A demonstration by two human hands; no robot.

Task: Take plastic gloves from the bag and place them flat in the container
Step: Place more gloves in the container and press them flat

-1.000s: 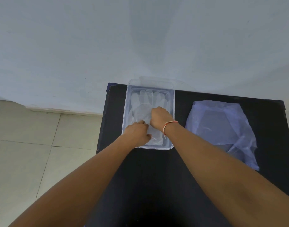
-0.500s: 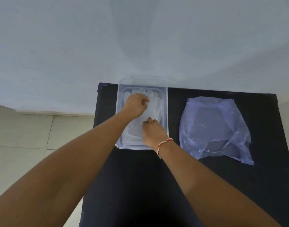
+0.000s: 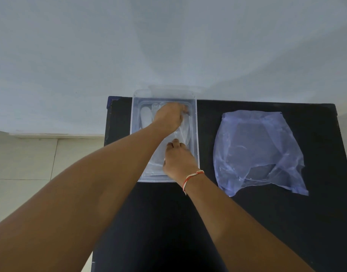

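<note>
Inside the container (image 3: 196, 134), both hands' curled fingers (image 3: 173, 143) press a glove (image 3: 185, 130) lying lengthwise, fingertips away.

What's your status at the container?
Both hands in container: left hand far end, right hand near end, pressing glove flat. Bag right, untouched. Nothing blocking.

Both bare forearms are extended forward and converge toward the middle of the view. The left hand (image 3: 169, 117) is reached farthest, knuckles up, its fingers (image 3: 183, 109) curled downward and bunched at the tips. The right hand (image 3: 178, 160) is held nearer, back of the hand upward, its fingers (image 3: 173, 144) bent and pressed downward together. A red-and-white thread bracelet (image 3: 192, 178) is worn on the right wrist. The two hands are kept apart, not touching.
</note>
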